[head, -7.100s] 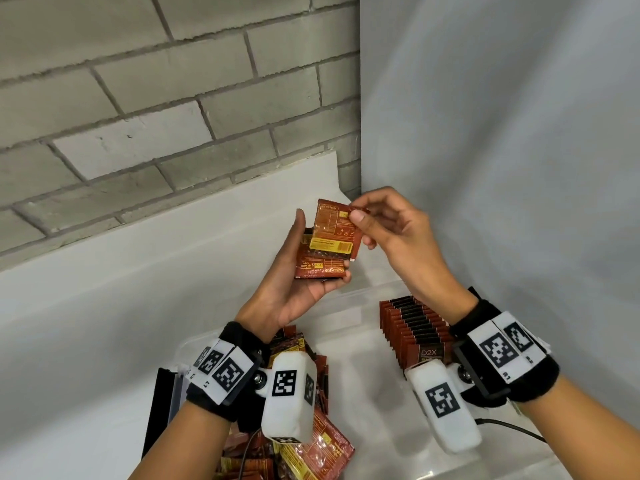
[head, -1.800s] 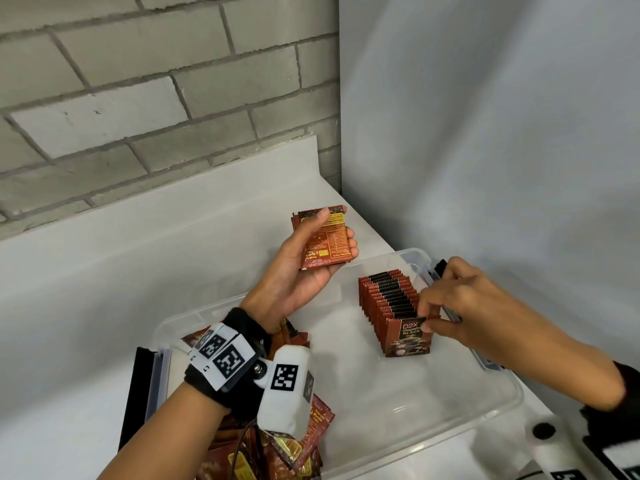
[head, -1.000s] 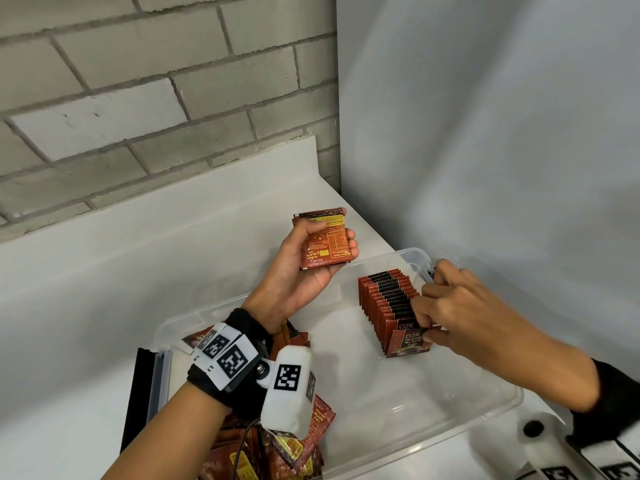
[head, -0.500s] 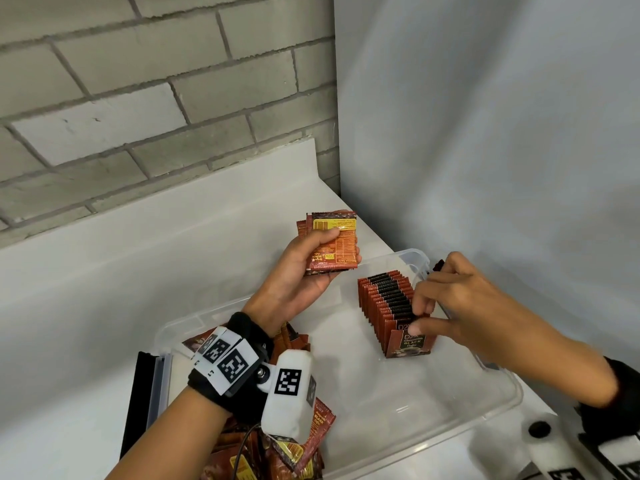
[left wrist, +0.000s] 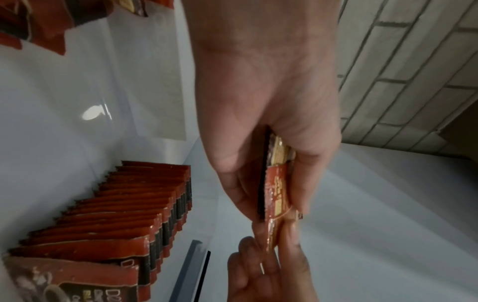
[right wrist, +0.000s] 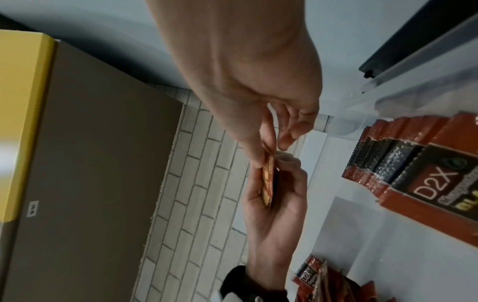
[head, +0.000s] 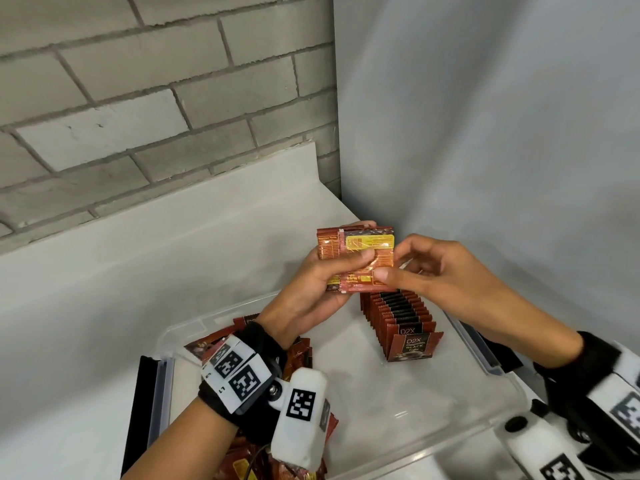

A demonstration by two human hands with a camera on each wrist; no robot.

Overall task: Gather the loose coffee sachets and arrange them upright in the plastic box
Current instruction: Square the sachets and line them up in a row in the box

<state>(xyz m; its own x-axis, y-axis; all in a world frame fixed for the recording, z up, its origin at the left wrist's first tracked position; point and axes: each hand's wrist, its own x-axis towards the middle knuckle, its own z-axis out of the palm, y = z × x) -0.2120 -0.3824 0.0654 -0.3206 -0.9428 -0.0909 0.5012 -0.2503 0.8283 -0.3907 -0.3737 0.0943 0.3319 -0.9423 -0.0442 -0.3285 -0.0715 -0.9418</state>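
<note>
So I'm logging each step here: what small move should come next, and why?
Probably the right hand draws the front red-and-yellow foil sachet free of the small stack in the left hand. Thumb and finger already pinch its edge, and the upright sachet row in the clear plastic box has room in front.

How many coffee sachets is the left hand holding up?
2 visible: the front sachet, gripped by the left hand and pinched by the right hand, and the rear sachet peeking out on its left. More may hide between.

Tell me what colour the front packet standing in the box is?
Red-brown front coffee sachet with a black label panel, clearest in the head view.
</note>
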